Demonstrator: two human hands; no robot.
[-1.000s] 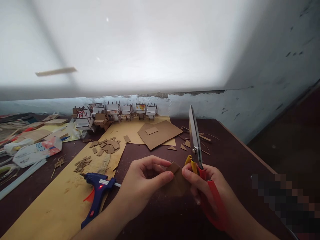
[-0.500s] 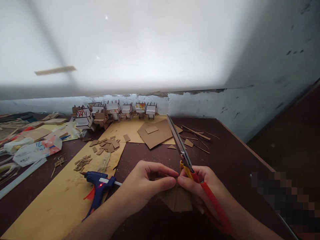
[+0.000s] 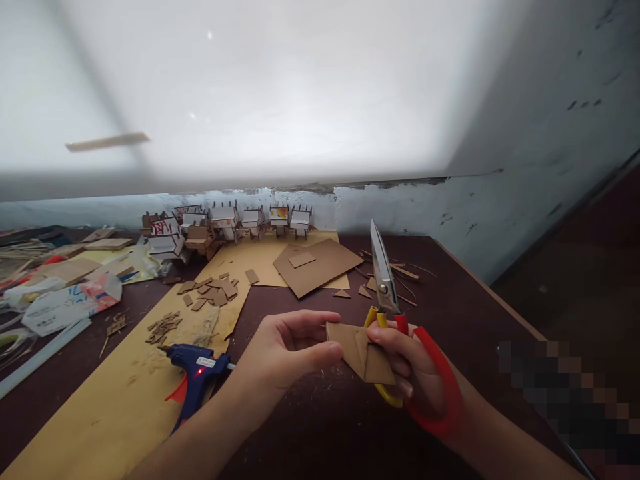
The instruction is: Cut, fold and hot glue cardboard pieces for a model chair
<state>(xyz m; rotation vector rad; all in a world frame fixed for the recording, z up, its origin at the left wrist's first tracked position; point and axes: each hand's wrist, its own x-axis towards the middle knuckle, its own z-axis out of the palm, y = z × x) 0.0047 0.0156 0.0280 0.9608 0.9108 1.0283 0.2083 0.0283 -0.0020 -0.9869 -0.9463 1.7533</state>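
Note:
Between my hands is a small brown cardboard piece (image 3: pixel 356 347) with angled edges and a crease or overlap across it. My left hand (image 3: pixel 285 353) has its left end between thumb and forefinger. The thumb of my right hand (image 3: pixel 413 357) presses on the piece's right side. That same hand also holds a pair of scissors (image 3: pixel 383 270) with red and yellow handles, blades closed and pointing up and away. Some of my right fingers are hidden behind the cardboard and handles.
At left lies a blue glue gun (image 3: pixel 193 373) with its red light lit, near small cardboard pieces (image 3: pixel 213 290). Larger cardboard (image 3: pixel 320 263) and thin offcuts (image 3: pixel 405 272) lie ahead. Small chair-like models (image 3: pixel 253 220) line the wall. Mixed scraps and a tape roll (image 3: pixel 17 340) crowd the far left.
The cardboard piece has come up and tilted so its face shows more. The scissors have swung more upright and to the right. A second small triangular offcut now shows on the table.

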